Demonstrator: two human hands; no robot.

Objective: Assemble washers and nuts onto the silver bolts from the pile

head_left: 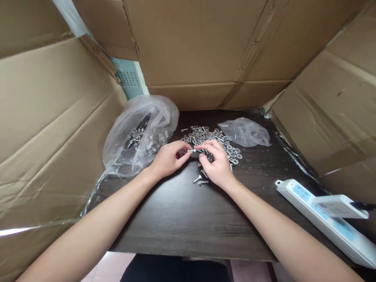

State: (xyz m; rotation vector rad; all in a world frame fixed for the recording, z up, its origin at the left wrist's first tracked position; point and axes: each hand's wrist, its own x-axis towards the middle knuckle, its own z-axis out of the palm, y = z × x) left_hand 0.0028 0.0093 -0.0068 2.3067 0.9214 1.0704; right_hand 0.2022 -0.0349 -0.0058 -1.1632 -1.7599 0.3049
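Pinching a small metal bolt (192, 150) between thumb and fingertips, the left hand (169, 160) holds it at the near-left edge of the washer-and-bolt pile (202, 137). The right hand (219, 166), at the pile's near side, curves its fingers narrowly toward the bolt; I cannot determine its grip. Translucent plastic bag (169, 107): left of the pile.

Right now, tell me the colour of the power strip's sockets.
Light blue sockets on a white power strip, best seen in the head view.

No text legible; rows of print on the pale green sheet (128, 80) beyond the left hand (169, 159) are too small.
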